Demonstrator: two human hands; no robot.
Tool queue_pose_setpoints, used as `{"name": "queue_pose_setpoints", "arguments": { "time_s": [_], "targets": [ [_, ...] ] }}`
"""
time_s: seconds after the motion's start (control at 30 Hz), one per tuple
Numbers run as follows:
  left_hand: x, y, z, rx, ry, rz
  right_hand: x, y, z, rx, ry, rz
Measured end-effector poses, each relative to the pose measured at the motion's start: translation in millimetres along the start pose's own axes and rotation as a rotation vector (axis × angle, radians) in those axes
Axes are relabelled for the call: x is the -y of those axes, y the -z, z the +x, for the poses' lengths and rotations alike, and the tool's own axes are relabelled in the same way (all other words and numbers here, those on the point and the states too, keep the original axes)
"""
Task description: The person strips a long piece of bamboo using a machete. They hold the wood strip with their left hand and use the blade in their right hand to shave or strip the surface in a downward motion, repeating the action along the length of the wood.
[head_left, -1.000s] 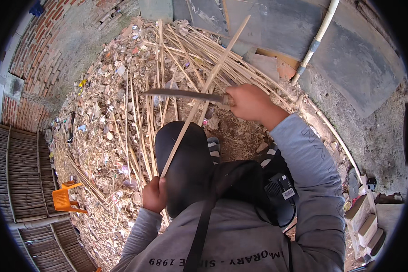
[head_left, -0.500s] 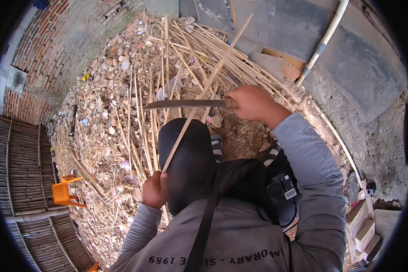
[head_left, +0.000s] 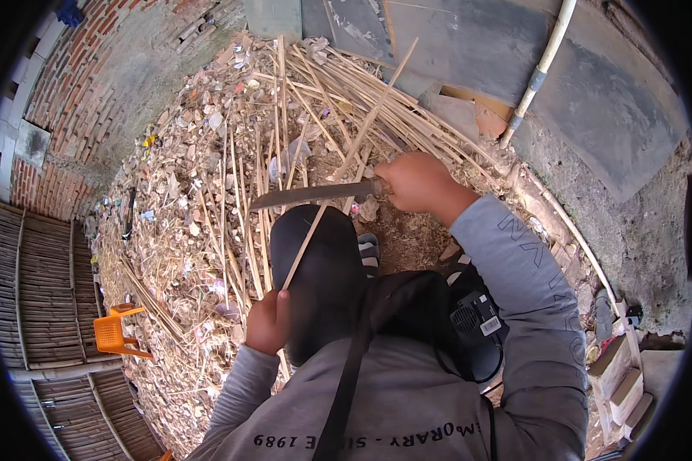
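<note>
Left hand: here it is, low on the left side, the left hand (head_left: 267,323) closed in a fist, thumb up top, gripping the near end of a long, narrow, pale-tan wooden strip (head_left: 305,246).
Strip: it slants up and away to the right, passing over the black-clothed left knee (head_left: 315,253), its far tip out over the heap near the dark wall panels.
Right hand: across to the right hand (head_left: 419,183), fingers wrapped fully around the handle of a long, dark-brown, straight-backed metal knife (head_left: 304,195), no gap in that grip!
Blade: pointing left, almost level, just beyond the knee, and it crosses the strip around its middle; whether steel bears on wood, one cannot tell.
Heap: beyond the hands, a spread of long, pale, split wooden sticks (head_left: 407,119), crowded together at the top and fanning out, with more lying lengthwise to the left of the knee.
Ground: dry chips, straw and scattered litter (head_left: 184,253) all around, and a striped dark-and-white sandal (head_left: 370,255) peeking out beside the knee.
Sidelines: over on the left, an orange plastic chair (head_left: 109,335) beside a woven bamboo panel (head_left: 50,284); on the right, a whitish round pipe (head_left: 544,65) leans along the grey wall panels (head_left: 615,115).
</note>
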State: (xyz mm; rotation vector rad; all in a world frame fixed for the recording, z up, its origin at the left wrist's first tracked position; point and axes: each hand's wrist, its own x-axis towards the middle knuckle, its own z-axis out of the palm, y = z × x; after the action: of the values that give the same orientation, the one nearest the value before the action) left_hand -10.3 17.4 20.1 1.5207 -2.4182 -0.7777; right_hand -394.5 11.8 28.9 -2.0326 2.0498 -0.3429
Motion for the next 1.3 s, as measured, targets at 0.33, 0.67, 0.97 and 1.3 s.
{"name": "queue_pose_setpoints", "arguments": {
  "time_s": [0.33, 0.67, 0.97, 1.3],
  "targets": [
    [-7.0, 10.4, 2.0, 0.025, -0.017, -0.017, -21.7, -7.8, 4.0, -0.021, -0.034, 0.055],
    [1.3, 27.7, -22.2, 0.075, 0.065, 0.347, -12.2, -2.6, 3.3, 0.012, -0.022, -0.036],
    [18.7, -5.0, -9.8, 0.034, -0.019, 0.186, -14.6, -20.7, 6.6, 0.018, 0.066, 0.042],
    [19.1, -2.9, -5.4, 0.053, -0.022, 0.068, -8.9, -1.4, 4.0, -0.04, -0.058, 0.08]
  ]
}}
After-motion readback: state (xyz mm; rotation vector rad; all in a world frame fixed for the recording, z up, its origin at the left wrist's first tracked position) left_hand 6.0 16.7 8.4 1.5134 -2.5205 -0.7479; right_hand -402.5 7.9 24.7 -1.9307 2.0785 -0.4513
